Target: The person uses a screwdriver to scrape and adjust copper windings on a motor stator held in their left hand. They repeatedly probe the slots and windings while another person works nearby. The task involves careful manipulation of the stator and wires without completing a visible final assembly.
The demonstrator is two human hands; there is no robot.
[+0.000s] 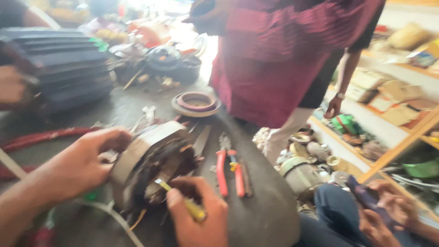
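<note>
Left hand [84, 164] grips the motor stator [148, 167] rim. Right hand [199, 215] grasps a yellow-handled tool [183, 201]. Red-handled pliers [228, 171] lie just right.

A repair workshop: pliers [230, 170], motor parts [299, 171] and cluttered shelves [402, 137].

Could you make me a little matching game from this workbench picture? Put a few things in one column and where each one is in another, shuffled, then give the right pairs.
Things:
1. Yellow-handled screwdriver
2. Round metal motor part
3. Red-handled pliers
4. Ring-shaped part

Places:
A. Lying on the table, right of the motor part
B. Held by the right hand, tip in the motor part
C. Steadied by the left hand
D. Farther back on the table, near the standing person in the dark red shirt

Pairs: 1-B, 2-C, 3-A, 4-D
</note>
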